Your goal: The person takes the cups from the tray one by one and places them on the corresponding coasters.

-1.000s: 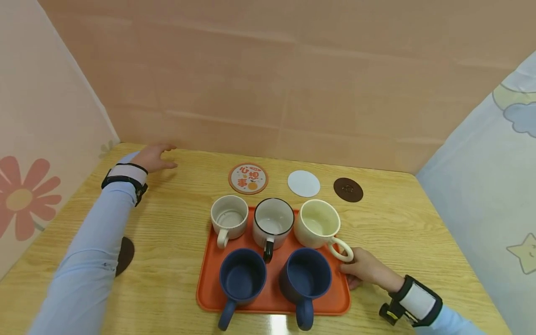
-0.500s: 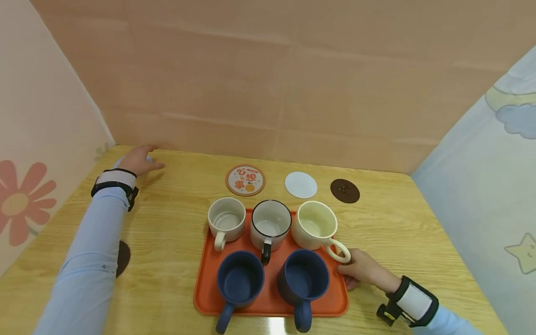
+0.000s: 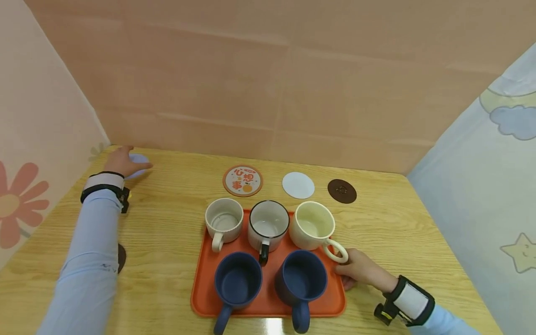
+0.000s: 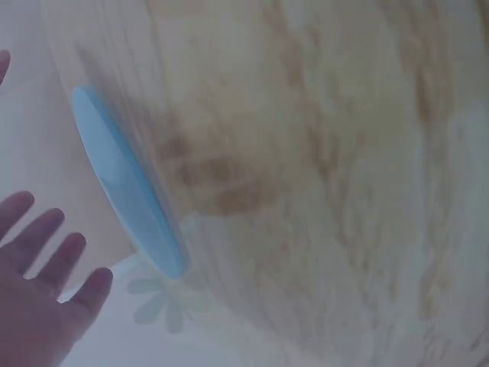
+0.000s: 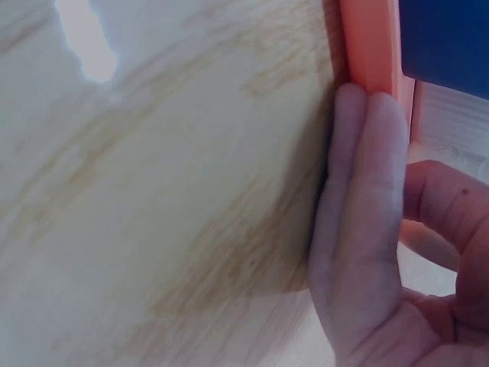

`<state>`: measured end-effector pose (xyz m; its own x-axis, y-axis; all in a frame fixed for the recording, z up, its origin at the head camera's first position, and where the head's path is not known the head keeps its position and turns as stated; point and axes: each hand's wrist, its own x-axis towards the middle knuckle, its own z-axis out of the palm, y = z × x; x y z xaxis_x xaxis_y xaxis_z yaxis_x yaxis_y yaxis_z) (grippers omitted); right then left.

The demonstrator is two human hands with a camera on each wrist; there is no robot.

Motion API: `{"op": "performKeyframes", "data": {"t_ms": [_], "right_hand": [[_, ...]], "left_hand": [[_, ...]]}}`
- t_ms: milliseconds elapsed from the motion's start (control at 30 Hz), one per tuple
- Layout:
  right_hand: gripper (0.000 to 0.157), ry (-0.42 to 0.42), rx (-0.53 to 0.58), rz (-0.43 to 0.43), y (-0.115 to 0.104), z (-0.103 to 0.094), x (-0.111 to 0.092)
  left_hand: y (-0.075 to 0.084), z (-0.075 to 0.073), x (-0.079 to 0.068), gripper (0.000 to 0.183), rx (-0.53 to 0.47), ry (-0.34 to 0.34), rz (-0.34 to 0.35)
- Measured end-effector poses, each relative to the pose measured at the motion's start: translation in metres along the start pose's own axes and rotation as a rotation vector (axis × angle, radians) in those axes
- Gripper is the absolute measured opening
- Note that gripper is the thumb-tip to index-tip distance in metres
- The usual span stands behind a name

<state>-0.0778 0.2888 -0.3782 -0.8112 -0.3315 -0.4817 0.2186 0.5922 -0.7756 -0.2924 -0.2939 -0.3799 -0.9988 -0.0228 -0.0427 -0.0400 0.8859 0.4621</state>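
My left hand (image 3: 119, 162), fingers spread and holding nothing, is at the far left of the table over a light blue disc (image 3: 139, 163). In the left wrist view this disc (image 4: 126, 183) lies flat, apart from the visible fingers. On the right, my right hand (image 3: 358, 267) grips the side of an orange tray (image 3: 270, 280), its straight fingers (image 5: 370, 206) along the outer wall and the thumb by the rim. The tray carries a small white mug (image 3: 224, 222), a black-rimmed mug (image 3: 268, 223), a cream mug (image 3: 311, 223) and two dark blue mugs (image 3: 237, 281).
Behind the tray lie an orange-bordered coaster (image 3: 243, 181), a white round coaster (image 3: 298, 185) and a dark brown one (image 3: 342, 191). Another dark disc (image 3: 122, 258) is partly hidden by my left sleeve. Fabric walls close off the back and both sides of the wooden table.
My left hand has moved left over the light blue disc, which now shows beside the thumb. The right hand keeps its hold on the tray; the whole head view has shifted slightly.
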Motion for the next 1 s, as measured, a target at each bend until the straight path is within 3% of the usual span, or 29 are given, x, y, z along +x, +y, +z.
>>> {"op": "performKeyframes", "data": {"t_ms": [133,267,600,833,1000], "right_hand": [[0.01,0.009,-0.009,0.013,-0.0001,0.0,-0.0002],[0.01,0.019,-0.016,0.018,-0.0008,-0.0002,-0.0005],[0.01,0.019,-0.016,0.034,-0.0029,-0.0011,-0.0019],[0.011,0.032,-0.031,0.036,-0.0027,-0.0012,-0.003],[0.014,0.034,-0.032,0.035,-0.0007,-0.001,-0.0025]], "left_hand": [[-0.005,0.0011,-0.0018,0.096,-0.028,0.024,-0.051],[-0.0064,0.0016,-0.0023,0.101,-0.073,0.024,-0.148],[-0.002,0.0018,-0.003,0.104,-0.035,-0.012,-0.317],[-0.0108,0.0054,0.0018,0.113,-0.001,-0.063,-0.36],[-0.0037,0.0039,-0.0035,0.109,0.009,-0.085,-0.372]]}}
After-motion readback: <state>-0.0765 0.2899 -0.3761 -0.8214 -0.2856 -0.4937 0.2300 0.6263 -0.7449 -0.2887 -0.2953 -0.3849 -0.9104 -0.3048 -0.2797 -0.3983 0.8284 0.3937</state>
